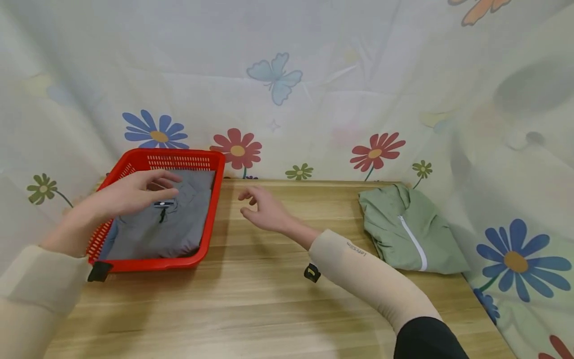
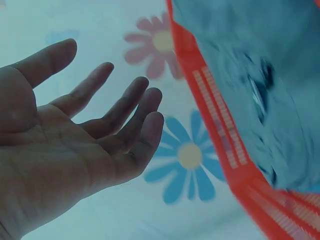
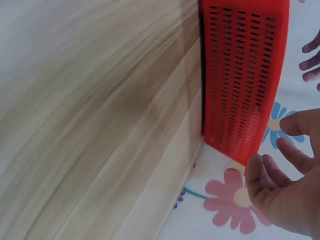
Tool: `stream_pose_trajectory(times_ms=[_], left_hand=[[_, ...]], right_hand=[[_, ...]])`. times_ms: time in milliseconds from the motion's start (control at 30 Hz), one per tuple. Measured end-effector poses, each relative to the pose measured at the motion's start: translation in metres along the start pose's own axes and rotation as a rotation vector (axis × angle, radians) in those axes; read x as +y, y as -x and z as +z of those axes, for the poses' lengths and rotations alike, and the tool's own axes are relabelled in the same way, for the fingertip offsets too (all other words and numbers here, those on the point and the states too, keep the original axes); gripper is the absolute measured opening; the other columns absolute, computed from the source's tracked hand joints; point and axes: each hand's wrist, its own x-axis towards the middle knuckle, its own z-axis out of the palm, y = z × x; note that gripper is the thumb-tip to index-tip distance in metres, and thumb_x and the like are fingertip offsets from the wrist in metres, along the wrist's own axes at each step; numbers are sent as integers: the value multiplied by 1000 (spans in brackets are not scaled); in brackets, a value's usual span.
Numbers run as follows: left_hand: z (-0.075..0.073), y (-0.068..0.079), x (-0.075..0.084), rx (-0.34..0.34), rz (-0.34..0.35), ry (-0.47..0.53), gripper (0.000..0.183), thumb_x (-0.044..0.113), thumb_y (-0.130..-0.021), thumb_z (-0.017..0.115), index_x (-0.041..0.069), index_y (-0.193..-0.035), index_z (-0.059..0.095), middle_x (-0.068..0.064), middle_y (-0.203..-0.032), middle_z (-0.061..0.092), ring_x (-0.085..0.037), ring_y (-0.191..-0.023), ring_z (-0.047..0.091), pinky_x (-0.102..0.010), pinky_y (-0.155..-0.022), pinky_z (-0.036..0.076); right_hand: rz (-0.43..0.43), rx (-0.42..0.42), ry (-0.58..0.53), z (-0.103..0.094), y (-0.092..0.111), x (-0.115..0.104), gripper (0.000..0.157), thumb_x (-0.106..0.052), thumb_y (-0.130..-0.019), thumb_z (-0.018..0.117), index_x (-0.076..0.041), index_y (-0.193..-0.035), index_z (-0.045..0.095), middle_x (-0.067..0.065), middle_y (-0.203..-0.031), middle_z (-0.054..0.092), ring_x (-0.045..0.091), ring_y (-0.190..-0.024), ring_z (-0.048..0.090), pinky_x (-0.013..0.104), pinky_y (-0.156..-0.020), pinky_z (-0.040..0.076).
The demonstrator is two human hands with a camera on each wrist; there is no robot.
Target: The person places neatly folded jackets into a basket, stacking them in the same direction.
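A red plastic basket (image 1: 211, 224) with slotted walls stands at the left of the table, and a grey folded garment (image 1: 188, 214) lies inside it. Over the basket hovers my left hand (image 1: 139, 192), fingers loosely bent and holding nothing; the left wrist view shows its palm and spread fingers apart from the rim. My right hand (image 1: 266, 209) is in the air to the right of the basket, its fingers relaxed and nothing in them. On the table's right side lies a green folded garment (image 1: 403, 229) with a white zipper, beyond the right forearm.
The wooden table (image 1: 251, 309) reaches back to a flower-printed cloth (image 1: 314, 114) hanging behind and at both sides. Small black clips or straps hang at the two sleeve cuffs, the right one (image 1: 312, 272) above the table.
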Motion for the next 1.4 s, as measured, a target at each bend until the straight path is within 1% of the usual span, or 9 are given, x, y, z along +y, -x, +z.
stream_pose_trajectory(times_ms=[133,300,467,633,900,1067,1133,1300,1400], left_hand=[[15,0,20,-18,33,1,52,31,-102,66,4,-144,53,-21,-136,57,-40,-122,53,-52,-86,57],[33,1,41,-36,57,-18,51,34,-101,66,9,-144,55,-16,-136,59,-36,-123,53,-58,-92,52],[50,0,56,-43,83,-11,49,35,-101,67,10,-142,58,-12,-133,60,-33,-121,54,-57,-94,50],[65,1,66,-64,114,4,45,35,-101,66,12,-140,60,-9,-135,59,-32,-121,52,-56,-95,49],[81,1,76,-81,149,49,49,34,-101,66,13,-145,56,-9,-138,58,-31,-125,52,-58,-99,47],[88,0,76,-57,149,85,55,35,-100,67,15,-149,50,-10,-140,57,-31,-125,53,-57,-99,47],[93,-1,76,-55,147,101,57,35,-100,67,15,-150,49,-11,-141,56,-32,-125,52,-56,-99,48],[101,-1,79,-70,158,130,59,35,-100,68,15,-151,47,-11,-142,54,-32,-126,52,-54,-99,49],[104,0,80,-70,166,136,58,33,-100,69,14,-151,48,-10,-142,54,-30,-125,52,-54,-99,49]], right_hand=[[-8,-26,47,-9,18,7,27,-11,-97,67,0,-122,64,15,-122,62,32,-108,62,36,-94,50],[-3,-46,109,-19,42,18,29,-11,-96,68,0,-123,64,15,-121,63,32,-108,63,39,-93,51],[17,-30,136,-30,63,33,28,-10,-97,69,0,-122,65,15,-121,64,35,-108,63,43,-92,52],[55,8,139,-43,80,50,28,-9,-97,69,0,-124,64,16,-122,64,39,-110,62,47,-92,52],[120,108,74,-70,98,74,28,-9,-99,66,2,-125,62,21,-125,59,39,-113,57,51,-97,48],[185,185,132,-95,112,86,31,-13,-99,67,0,-127,64,19,-126,61,38,-114,58,52,-96,48],[211,234,141,-108,120,94,32,-13,-99,67,1,-128,63,20,-127,61,39,-114,58,53,-94,48],[318,382,72,-149,143,119,34,-11,-101,63,7,-129,60,27,-129,58,44,-116,54,56,-95,45],[411,420,80,-168,158,135,36,-15,-103,59,9,-130,58,29,-131,56,46,-118,52,57,-97,44]])
